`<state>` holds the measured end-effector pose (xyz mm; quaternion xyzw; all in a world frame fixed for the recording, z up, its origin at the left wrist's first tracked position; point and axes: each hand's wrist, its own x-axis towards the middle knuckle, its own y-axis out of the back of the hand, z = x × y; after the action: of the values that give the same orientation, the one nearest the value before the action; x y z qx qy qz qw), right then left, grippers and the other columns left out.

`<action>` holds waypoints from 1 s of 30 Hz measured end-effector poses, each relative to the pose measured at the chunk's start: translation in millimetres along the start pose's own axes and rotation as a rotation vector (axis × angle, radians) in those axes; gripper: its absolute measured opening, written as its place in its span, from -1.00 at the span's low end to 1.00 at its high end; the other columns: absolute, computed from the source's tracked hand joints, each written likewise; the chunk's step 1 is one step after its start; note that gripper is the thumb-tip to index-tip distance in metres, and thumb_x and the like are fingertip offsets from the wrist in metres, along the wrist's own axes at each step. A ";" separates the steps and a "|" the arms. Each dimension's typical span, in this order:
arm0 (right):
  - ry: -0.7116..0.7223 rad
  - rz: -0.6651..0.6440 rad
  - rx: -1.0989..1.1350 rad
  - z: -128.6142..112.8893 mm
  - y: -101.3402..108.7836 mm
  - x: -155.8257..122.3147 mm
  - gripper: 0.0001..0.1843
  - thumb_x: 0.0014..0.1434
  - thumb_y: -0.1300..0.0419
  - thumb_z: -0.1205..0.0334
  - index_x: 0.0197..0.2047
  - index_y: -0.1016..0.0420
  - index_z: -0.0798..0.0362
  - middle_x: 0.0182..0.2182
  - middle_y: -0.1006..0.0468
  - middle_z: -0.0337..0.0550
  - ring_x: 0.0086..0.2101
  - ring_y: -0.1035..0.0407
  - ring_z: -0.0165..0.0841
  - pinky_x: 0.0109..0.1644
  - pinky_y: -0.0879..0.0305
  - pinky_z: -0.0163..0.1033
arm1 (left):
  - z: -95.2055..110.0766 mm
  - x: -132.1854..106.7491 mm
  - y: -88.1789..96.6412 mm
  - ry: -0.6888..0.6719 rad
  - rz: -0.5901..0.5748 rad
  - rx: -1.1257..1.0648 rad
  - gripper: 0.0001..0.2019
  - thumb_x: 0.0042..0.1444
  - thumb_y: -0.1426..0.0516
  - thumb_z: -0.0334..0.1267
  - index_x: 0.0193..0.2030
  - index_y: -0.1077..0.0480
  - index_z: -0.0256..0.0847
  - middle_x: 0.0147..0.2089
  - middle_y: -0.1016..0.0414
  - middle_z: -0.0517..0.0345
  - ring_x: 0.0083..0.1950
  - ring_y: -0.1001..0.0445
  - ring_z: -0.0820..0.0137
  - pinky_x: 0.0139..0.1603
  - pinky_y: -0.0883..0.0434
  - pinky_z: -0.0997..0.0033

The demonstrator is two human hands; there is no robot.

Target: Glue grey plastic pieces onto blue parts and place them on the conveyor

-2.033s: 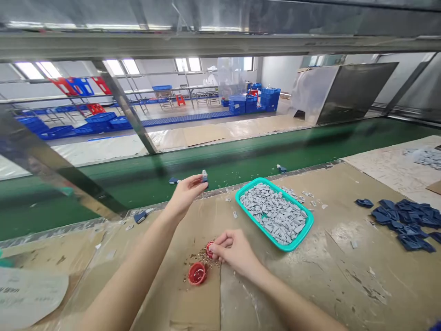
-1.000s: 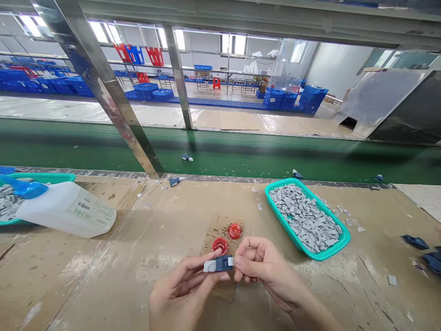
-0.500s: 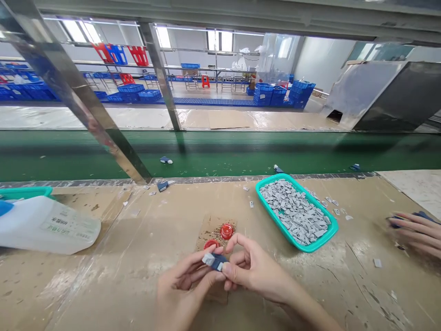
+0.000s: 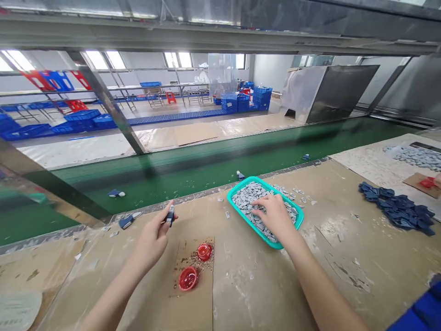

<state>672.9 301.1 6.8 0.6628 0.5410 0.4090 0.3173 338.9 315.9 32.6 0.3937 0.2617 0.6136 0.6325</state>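
Here, our left hand (image 4: pixel 150 239) pinched a small blue plastic piece (image 4: pixel 170 216) tight, our right hand (image 4: pixel 275 216) lay open on gray pieces (image 4: pixel 246 200), inside a green tray (image 4: pixel 241 185).

On my feed the tray (image 4: pixel 250 224) sits on the counter (image 4: pixel 262 294), with a cardboard sheet (image 4: pixel 193 305) bearing two caps (image 4: pixel 205 252) to its left and a heap of plastic parts (image 4: pixel 396 209) to its right. The conveyor belt (image 4: pixel 193 170) runs behind. The right hand (image 4: pixel 274 214) is in the tray; the left hand (image 4: pixel 151 241), left of the sheet, holds a small part (image 4: pixel 170 215).
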 end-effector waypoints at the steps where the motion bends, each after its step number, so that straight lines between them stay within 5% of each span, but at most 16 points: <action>1: 0.000 -0.008 0.002 -1.9 -4.5 2.6 -0.85 0.06 -0.26 0.27 -0.26 -0.59 -0.07 -0.29 -0.48 -0.06 -0.14 -0.21 -0.10 -0.12 -0.14 -0.12 | -3.5 14.7 -0.8 -0.032 -0.004 0.079 -0.47 0.13 0.14 -0.37 0.28 -0.09 -0.31 -0.07 -0.48 -0.01 -0.08 -0.44 0.33 0.05 -0.30 0.26; 6: -0.031 0.010 0.023 -6.5 -16.4 7.5 -0.95 0.03 -0.27 0.31 -0.44 -0.58 0.03 -0.36 -0.47 0.02 -0.16 -0.21 -0.03 -0.19 -0.13 -0.10 | -19.2 71.8 -19.7 -0.129 0.028 0.259 -0.44 0.09 0.14 -0.45 0.28 -0.09 -0.36 0.01 -0.41 -0.15 -0.02 -0.37 0.15 -0.03 -0.31 0.22; 10: -0.025 0.062 0.068 -11.5 -7.0 1.2 -0.89 0.17 -0.15 0.26 -0.33 -0.49 0.05 -0.32 -0.48 0.00 -0.16 -0.25 -0.08 -0.15 -0.16 -0.09 | -29.3 94.4 -35.5 -0.149 0.044 0.302 -0.41 0.05 0.10 -0.51 0.28 -0.08 -0.34 -0.04 -0.42 -0.18 0.00 -0.32 0.11 -0.05 -0.30 0.17; 14: -0.024 0.019 0.549 -43.2 1.6 -16.4 -0.82 0.24 -0.07 0.09 -0.23 -0.38 -0.01 -0.21 -0.50 -0.09 -0.23 -0.37 -0.23 -0.19 -0.27 -0.17 | -30.1 108.3 -39.6 -0.155 0.059 0.311 -0.37 -0.06 0.02 -0.60 0.22 -0.17 -0.26 -0.01 -0.36 -0.16 0.11 -0.20 0.07 0.01 -0.28 0.12; 20: -0.118 -0.518 1.214 -88.2 -18.4 -41.8 -0.72 0.04 -0.28 0.03 -0.38 -0.35 0.05 -0.33 -0.55 -0.10 -0.31 -0.43 -0.25 -0.40 -0.36 -0.26 | -9.0 140.4 -51.3 -0.234 -0.069 0.251 -0.69 0.16 -0.07 -0.34 0.06 -0.31 -0.20 0.06 -0.33 -0.01 0.09 -0.29 0.19 0.01 -0.30 0.06; 26: -0.193 -0.526 1.383 -86.8 -39.2 -42.5 -0.69 -0.09 -0.39 0.09 -0.46 -0.38 0.11 -0.53 -0.51 -0.23 -0.57 -0.32 -0.45 -0.53 -0.28 -0.35 | 25.2 162.0 -87.2 -0.220 -0.148 0.105 -0.68 0.16 -0.08 -0.12 0.00 -0.34 -0.24 -0.02 -0.41 0.01 -0.05 -0.41 0.27 -0.05 -0.35 0.09; 30: -0.257 -0.441 1.379 -84.9 -46.2 -40.9 -0.67 -0.13 -0.40 0.06 -0.48 -0.47 0.15 -0.58 -0.48 -0.23 -0.59 -0.29 -0.48 -0.54 -0.26 -0.37 | 42.9 171.7 -108.6 -0.065 -0.162 0.037 -0.66 0.16 -0.07 -0.06 -0.06 -0.36 -0.27 -0.13 -0.44 0.04 -0.15 -0.44 0.30 -0.15 -0.40 0.16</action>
<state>573.3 269.1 -1.8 0.6302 0.7547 -0.1787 -0.0357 454.7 483.8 -6.4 0.4023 0.2833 0.5424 0.6809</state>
